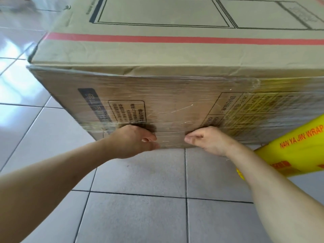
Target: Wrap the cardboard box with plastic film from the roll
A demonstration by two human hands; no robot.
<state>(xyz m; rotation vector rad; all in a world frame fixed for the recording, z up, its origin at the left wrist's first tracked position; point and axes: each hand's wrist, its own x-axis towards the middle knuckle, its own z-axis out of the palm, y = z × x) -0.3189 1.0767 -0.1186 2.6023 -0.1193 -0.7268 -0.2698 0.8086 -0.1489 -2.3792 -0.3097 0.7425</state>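
A large cardboard box with a red stripe stands on the tiled floor and fills the upper view. Clear plastic film lies stretched and wrinkled over its near side. My left hand and my right hand rest side by side against the film low on that side, just above the bottom edge. Their thumbs point toward each other and the fingers are mostly hidden behind the hands. The yellow film roll, printed with red letters, lies on the floor at the right, beside my right forearm.
Glossy pale floor tiles with dark grout lines spread in front of the box and to its left. The box's left corner juts out over the floor.
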